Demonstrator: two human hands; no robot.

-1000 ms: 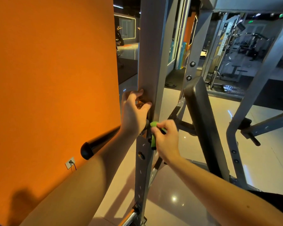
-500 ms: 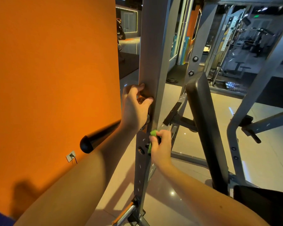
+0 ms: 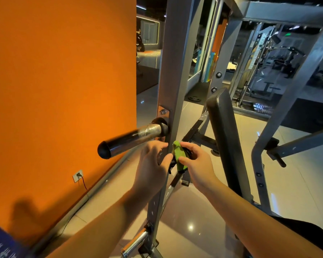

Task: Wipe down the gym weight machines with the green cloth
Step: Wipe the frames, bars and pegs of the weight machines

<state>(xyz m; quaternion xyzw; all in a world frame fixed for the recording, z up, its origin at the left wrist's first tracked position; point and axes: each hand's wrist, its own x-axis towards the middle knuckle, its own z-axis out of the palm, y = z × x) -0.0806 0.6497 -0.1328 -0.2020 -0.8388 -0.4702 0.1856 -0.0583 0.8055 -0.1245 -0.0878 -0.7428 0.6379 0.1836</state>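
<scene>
Just above and left of the grip, a steel weight peg (image 3: 132, 139) is jutting from the grey upright post (image 3: 172, 75). The left hand (image 3: 153, 166) is spreading loosely open against that post, holding nothing. The right hand (image 3: 196, 162) is pinching the green cloth (image 3: 179, 156), which is hanging lengthwise, roughly vertical, against the post's edge between both hands.

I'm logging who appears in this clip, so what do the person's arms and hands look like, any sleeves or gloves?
Both forearms are bare, and the left hand and right hand wear no gloves, rings or watch. A bit of blue fabric shows at the lower left corner.
</scene>
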